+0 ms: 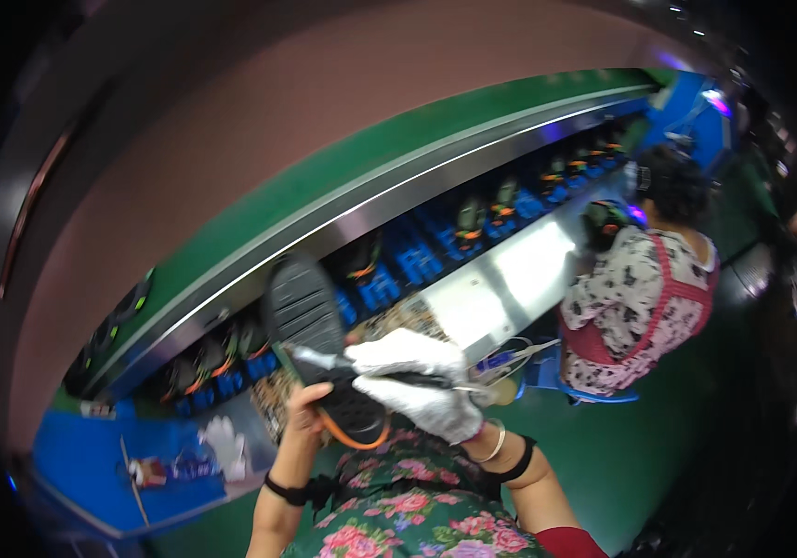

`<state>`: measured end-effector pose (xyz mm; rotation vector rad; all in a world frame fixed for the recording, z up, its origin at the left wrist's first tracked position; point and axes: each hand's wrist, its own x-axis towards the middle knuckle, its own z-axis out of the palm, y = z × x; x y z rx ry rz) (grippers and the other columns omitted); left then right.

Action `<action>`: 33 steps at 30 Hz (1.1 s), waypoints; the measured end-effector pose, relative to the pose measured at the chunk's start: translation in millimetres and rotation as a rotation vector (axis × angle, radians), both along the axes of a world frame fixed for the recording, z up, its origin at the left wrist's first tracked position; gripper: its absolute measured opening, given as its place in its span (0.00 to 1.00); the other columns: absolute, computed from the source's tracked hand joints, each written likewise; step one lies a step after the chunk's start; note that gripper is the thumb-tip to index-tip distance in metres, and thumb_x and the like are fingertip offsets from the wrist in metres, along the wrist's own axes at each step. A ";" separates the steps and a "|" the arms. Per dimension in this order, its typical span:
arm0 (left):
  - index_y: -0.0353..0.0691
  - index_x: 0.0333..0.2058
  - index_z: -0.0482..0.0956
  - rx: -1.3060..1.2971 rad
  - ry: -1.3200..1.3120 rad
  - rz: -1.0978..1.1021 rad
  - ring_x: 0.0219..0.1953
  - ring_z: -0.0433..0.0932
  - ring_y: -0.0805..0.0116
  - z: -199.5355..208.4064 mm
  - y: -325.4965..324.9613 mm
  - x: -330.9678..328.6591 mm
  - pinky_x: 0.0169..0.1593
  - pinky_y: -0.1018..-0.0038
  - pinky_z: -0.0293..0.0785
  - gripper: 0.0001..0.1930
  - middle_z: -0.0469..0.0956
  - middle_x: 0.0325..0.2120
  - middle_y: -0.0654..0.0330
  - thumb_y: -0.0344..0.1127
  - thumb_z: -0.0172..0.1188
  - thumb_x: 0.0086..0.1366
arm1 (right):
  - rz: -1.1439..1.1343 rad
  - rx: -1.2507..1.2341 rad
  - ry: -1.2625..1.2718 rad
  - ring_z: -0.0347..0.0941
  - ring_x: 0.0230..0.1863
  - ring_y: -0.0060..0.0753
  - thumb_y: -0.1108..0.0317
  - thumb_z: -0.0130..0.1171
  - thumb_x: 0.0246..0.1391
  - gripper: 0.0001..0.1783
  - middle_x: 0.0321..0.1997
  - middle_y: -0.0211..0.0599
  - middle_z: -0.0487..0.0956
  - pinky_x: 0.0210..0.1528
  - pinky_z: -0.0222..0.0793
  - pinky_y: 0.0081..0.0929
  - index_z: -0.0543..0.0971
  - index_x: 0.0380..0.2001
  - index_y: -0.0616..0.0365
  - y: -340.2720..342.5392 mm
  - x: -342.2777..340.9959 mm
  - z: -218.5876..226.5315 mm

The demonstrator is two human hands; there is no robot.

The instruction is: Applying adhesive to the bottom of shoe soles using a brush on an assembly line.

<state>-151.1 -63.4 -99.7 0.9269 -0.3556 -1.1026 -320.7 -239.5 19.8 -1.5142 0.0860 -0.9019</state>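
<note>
Hands (305, 407) (417, 367) at shoe (302, 302) — glove (223, 446) leftward

The bare left hand (307, 406) grips an orange-edged black shoe (303, 302), its grooved sole facing up. The white-gloved right hand (417, 381) holds a slim dark tool (428, 379) at the sole's middle. Beyond, shoes (470, 223) stand in a row over blue supports (419, 262); a co-worker (645, 279) sits at right. A white glove (223, 446) lies on the blue table (73, 456).

We can read no text, label, number or sign here. The red-and-white packet (147, 472) and the bluish item (193, 466) beside it, both on the blue desk (82, 456), are too small and blurred for us to make out any marking.
</note>
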 end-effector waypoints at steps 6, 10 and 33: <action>0.44 0.72 0.64 -0.299 0.528 0.064 0.67 0.72 0.53 18.3 -18.3 -29.7 0.71 0.54 0.67 0.53 0.71 0.67 0.53 0.83 0.41 0.64 | -0.113 -0.140 0.032 0.85 0.37 0.37 0.81 0.74 0.43 0.11 0.37 0.46 0.88 0.42 0.81 0.31 0.87 0.34 0.64 7.6 13.3 0.0; 0.47 0.73 0.61 -0.330 0.534 0.088 0.68 0.71 0.54 25.5 -19.3 -37.4 0.71 0.53 0.68 0.49 0.69 0.69 0.55 0.80 0.30 0.69 | -0.220 -0.376 0.003 0.85 0.37 0.41 0.79 0.76 0.43 0.14 0.39 0.44 0.88 0.41 0.80 0.33 0.88 0.37 0.60 2.1 30.6 -2.1; 0.45 0.69 0.65 -0.440 0.373 0.044 0.66 0.73 0.55 -14.5 -25.2 -40.0 0.70 0.55 0.68 0.52 0.72 0.65 0.54 0.85 0.32 0.65 | 0.032 -0.390 0.004 0.83 0.46 0.43 0.74 0.73 0.48 0.21 0.46 0.42 0.86 0.48 0.78 0.37 0.87 0.48 0.54 4.9 35.0 -19.9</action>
